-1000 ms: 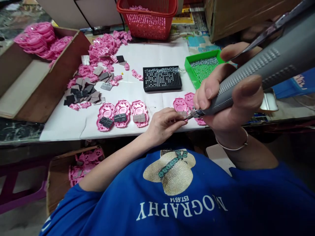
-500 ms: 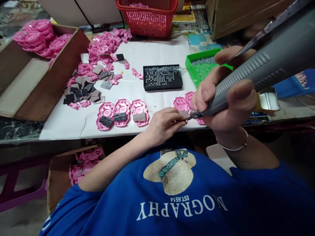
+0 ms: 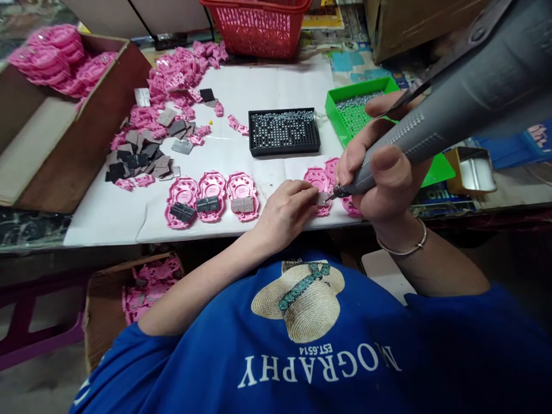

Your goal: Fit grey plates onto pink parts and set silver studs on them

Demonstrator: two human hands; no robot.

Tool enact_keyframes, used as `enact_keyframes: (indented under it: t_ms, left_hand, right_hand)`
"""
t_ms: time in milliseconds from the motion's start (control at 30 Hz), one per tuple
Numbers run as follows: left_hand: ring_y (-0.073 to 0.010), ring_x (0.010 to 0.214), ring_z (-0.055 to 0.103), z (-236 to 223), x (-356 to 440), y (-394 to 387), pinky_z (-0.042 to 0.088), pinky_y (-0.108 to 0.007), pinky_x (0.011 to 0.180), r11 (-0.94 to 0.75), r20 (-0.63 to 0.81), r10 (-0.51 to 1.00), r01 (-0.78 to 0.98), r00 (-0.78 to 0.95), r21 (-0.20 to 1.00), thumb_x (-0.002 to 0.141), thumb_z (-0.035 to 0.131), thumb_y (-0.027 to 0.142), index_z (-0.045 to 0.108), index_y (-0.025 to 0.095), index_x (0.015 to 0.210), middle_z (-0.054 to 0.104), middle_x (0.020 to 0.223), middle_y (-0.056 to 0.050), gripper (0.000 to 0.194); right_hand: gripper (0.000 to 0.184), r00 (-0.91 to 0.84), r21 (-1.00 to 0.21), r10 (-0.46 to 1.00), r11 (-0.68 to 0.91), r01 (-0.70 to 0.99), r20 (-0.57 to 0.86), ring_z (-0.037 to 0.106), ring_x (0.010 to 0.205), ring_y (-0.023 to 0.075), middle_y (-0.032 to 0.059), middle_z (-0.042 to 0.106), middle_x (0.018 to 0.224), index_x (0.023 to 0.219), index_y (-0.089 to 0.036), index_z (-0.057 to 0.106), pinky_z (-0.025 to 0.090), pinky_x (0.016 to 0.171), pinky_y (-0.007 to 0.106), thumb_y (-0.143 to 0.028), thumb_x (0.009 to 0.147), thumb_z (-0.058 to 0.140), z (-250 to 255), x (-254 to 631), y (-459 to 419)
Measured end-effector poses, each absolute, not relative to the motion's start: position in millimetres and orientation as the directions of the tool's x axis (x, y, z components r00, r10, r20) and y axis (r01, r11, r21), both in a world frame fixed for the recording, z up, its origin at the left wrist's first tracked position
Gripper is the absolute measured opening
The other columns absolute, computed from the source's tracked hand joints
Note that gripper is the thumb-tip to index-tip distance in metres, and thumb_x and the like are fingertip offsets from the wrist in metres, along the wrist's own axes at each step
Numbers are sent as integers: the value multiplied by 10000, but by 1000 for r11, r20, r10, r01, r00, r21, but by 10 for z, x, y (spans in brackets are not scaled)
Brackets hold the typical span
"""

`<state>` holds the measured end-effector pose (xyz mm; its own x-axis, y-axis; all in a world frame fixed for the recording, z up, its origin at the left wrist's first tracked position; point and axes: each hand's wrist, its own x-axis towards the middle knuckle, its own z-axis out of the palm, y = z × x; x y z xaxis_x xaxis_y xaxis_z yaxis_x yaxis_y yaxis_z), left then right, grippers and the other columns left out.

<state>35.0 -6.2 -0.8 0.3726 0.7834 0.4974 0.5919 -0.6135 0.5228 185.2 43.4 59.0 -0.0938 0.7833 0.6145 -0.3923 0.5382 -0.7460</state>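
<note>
My right hand (image 3: 383, 178) is wrapped round a grey electric screwdriver (image 3: 435, 132), held slanting down to the left. Its bit meets a small grey plate (image 3: 322, 199) lying in a pink plastic shell (image 3: 317, 177). At the plate's left edge my left hand (image 3: 287, 213) presses with closed fingers, and their tips partly hide plate and shell. More pink shells (image 3: 331, 168) lie partly behind the right hand. Left of my left hand stand three pink shells in a row, one with a light grey plate (image 3: 242, 204) and two with dark plates (image 3: 207, 203).
A black perforated tray (image 3: 284, 150) and a green tray (image 3: 334, 118) hold screws. Pink parts (image 3: 179, 72) and loose plates (image 3: 138, 158) are heaped at left, beside a cardboard box (image 3: 86, 138). A red basket (image 3: 263, 34) stands at the back, a small open tin (image 3: 470, 172) at right.
The screwdriver tip has shifted slightly up, from my left fingertips onto the grey plate. My left fingers have drawn back a little to the plate's left edge. The view has shifted slightly.
</note>
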Motion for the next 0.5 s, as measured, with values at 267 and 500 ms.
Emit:
enact_keyframes:
  t_ms: [267, 500]
  left_hand:
    - [-169, 891, 624, -7, 366, -58, 524, -284, 796, -614, 516, 780, 586, 353, 529, 929, 613, 183, 698, 108, 1011, 691, 978, -100, 140]
    - [-161, 856, 632, -47, 359, -33, 526, -274, 759, -616, 526, 780, 561, 339, 552, 927, 612, 177, 718, 119, 974, 689, 916, -82, 129]
  right_hand:
    - [308, -128, -784, 804, 510, -354, 581, 459, 409, 112, -59, 569, 599, 1008, -296, 636, 341, 377, 279, -438, 761, 753, 567, 1866, 427]
    - [327, -133, -774, 805, 490, -401, 579, 472, 445, 108, -66, 496, 590, 979, -289, 637, 434, 455, 282, -420, 720, 789, 466, 1840, 436]
